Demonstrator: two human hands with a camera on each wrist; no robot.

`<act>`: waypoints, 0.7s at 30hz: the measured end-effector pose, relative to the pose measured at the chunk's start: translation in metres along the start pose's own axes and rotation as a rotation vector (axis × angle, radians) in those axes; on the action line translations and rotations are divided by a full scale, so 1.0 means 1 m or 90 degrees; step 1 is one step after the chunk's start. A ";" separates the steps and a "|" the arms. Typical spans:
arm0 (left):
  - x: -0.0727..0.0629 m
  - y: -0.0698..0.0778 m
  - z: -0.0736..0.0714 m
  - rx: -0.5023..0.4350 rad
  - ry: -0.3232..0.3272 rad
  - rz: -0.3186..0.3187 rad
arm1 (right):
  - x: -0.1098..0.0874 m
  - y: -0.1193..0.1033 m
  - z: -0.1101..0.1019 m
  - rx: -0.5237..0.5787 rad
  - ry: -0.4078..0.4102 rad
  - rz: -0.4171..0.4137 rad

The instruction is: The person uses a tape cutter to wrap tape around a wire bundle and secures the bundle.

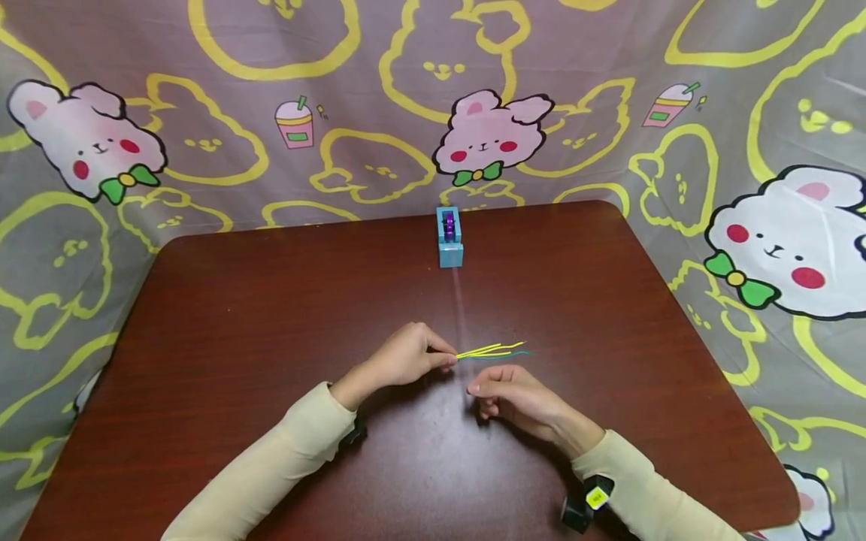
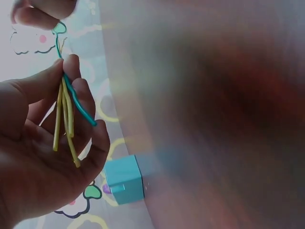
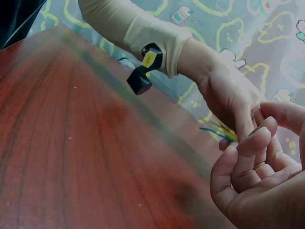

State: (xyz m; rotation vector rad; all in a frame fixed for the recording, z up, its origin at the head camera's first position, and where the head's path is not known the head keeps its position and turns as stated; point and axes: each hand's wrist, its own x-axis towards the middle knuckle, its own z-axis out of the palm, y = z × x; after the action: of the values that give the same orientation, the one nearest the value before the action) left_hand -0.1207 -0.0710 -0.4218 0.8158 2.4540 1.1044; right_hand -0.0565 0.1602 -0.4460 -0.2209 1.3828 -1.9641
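Observation:
Between thumb and index finger, my left hand (image 1: 404,355) pinches a small bundle of thin wires (image 1: 489,351), several yellow and one teal. In the left wrist view the wires (image 2: 66,102) fan out over the palm, and their other ends stick up past the fingertips. My right hand (image 1: 519,398), just right of and nearer than the bundle, pinches the end of a clear tape strip (image 1: 460,300). That strip stretches back to a blue tape dispenser (image 1: 450,254) with a purple core. It passes beside or under the wires at my left fingertips; whether it touches them I cannot tell.
A dark reddish-brown table (image 1: 271,300) lies beneath both hands. Its far edge meets a hanging cloth (image 1: 379,45) printed with rabbits and yellow outlines, which also runs along both sides. A black wrist camera (image 1: 587,505) sits at the right sleeve.

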 end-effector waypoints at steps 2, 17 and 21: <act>-0.003 0.002 0.002 -0.058 -0.021 -0.004 | 0.000 0.002 0.000 0.008 -0.005 0.000; -0.010 0.011 0.000 -0.125 -0.118 -0.010 | 0.002 0.007 0.000 0.040 0.025 0.032; -0.011 0.016 -0.002 -0.139 -0.137 -0.006 | 0.002 0.006 -0.001 0.034 0.015 0.023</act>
State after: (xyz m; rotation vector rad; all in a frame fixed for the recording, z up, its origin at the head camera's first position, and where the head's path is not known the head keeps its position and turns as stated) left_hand -0.1071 -0.0709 -0.4076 0.8084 2.1168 1.1897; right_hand -0.0561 0.1584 -0.4524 -0.1484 1.3376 -1.9774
